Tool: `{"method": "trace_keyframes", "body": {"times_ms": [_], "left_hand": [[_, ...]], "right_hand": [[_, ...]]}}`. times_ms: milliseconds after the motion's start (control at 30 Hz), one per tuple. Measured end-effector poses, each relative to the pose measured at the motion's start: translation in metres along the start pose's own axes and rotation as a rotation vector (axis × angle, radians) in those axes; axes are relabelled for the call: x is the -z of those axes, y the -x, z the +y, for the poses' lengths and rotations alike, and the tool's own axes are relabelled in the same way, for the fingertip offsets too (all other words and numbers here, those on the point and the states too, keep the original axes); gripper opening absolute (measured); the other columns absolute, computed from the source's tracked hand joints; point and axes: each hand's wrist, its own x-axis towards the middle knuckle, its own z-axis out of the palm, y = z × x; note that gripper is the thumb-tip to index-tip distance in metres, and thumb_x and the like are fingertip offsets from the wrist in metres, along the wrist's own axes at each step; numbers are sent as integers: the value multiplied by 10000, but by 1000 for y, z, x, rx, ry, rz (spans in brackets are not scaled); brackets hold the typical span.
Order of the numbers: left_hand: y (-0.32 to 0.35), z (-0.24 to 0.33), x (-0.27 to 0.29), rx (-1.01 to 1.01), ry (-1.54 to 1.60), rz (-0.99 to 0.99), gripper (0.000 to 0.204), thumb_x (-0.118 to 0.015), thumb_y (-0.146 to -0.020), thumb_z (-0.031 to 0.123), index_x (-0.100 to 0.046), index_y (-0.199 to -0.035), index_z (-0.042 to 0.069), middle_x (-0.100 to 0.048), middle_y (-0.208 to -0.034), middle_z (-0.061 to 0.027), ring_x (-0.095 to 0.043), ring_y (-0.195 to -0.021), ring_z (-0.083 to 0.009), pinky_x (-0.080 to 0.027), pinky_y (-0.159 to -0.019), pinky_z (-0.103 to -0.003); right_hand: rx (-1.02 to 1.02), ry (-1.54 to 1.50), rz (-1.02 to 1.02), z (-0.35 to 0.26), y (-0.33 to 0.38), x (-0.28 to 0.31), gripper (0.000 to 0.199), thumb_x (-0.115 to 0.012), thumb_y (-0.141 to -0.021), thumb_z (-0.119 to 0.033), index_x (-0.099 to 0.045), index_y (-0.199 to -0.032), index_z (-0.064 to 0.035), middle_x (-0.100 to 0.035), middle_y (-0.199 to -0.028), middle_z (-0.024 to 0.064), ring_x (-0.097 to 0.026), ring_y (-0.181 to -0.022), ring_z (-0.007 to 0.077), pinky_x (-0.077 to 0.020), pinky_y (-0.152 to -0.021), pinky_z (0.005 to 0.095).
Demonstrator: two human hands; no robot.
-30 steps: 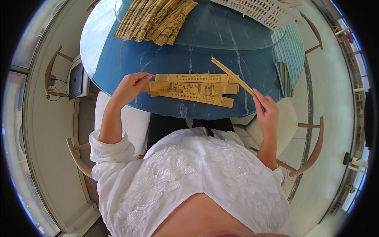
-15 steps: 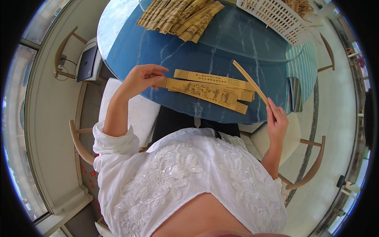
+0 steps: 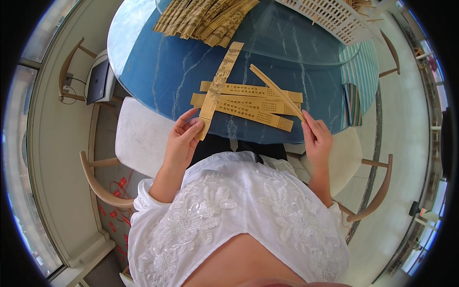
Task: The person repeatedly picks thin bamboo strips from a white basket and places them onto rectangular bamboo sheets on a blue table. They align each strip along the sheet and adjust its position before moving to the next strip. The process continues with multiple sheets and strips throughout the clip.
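Observation:
Between the thumb and fingers of my left hand (image 3: pixel 185 137) is the lower end of a gold paper chopstick sleeve (image 3: pixel 221 82). The sleeve stands slantwise, its far end pointing away from me, across several flat printed sleeves (image 3: pixel 253 107) on the blue table. My right hand (image 3: pixel 317 135) pinches a pair of wooden chopsticks (image 3: pixel 277 90) by their near ends. The chopsticks slant up to the left, over the right part of the flat sleeves. A gap lies between the chopstick tips and the held sleeve.
Farther back lies a heap of filled gold sleeves (image 3: pixel 201 19). A white plastic basket (image 3: pixel 330 19) with loose chopsticks stands at the far right. A striped cloth (image 3: pixel 353 105) hangs over the right edge of the blue marbled table (image 3: pixel 162 71). Chairs (image 3: pixel 143 136) flank me.
My left hand has come toward me and right, lifting one sleeve off the pile and turning it upright in view. My right hand, still with the chopsticks, has shifted slightly left.

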Motion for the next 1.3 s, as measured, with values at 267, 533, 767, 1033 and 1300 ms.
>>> {"method": "trace_keyframes", "body": {"times_ms": [267, 533, 767, 1033, 1300], "left_hand": [[12, -18, -12, 241, -13, -205, 85, -677, -927, 86, -653, -1006, 64, -694, -972, -35, -652, -908, -114, -534, -787, -260], [20, -19, -33, 179, 23, -35, 98, -677, -942, 142, -591, -901, 117, -631, -816, 42, -543, -659, -24, -447, -610, -215], [12, -39, -54, 112, -33, -30, 92, -662, -953, 136, -583, -913, 109, -626, -817, 29, -518, -645, -59, -413, -597, -206], [3, -47, -58, 142, 15, -110, 113, -664, -953, 159, -588, -954, 75, -643, -809, -16, -586, -668, -92, -441, -610, -210], [10, -25, -60, -193, -895, -585, 200, -708, -904, 185, -628, -781, 50, -671, -799, -50, -621, -672, -161, -472, -580, -281]], "right_hand": [[11, -147, -117, -33, 8, -20, 333, -703, -881, -63, -702, -1207, -133, -570, -716, 25, -432, -544, 112, -360, -499, 256], [-8, -288, -180, -44, 15, -40, 332, -725, -871, -103, -701, -1202, -105, -532, -671, 23, -418, -547, 118, -358, -518, 261], [-221, -472, -358, -58, 10, -49, 497, -779, -823, -116, -637, -1299, -100, -715, -911, 23, -328, -537, 53, -321, -503, 207], [-349, -627, -325, -43, 15, -66, 501, -724, -858, -35, -597, -1341, -74, -694, -876, -17, -428, -635, -18, -361, -587, 147], [-444, -698, -221, -32, -2, -53, 466, -707, -879, -42, -590, -1331, -30, -686, -874, -11, -526, -728, 1, -436, -664, 162]]}}
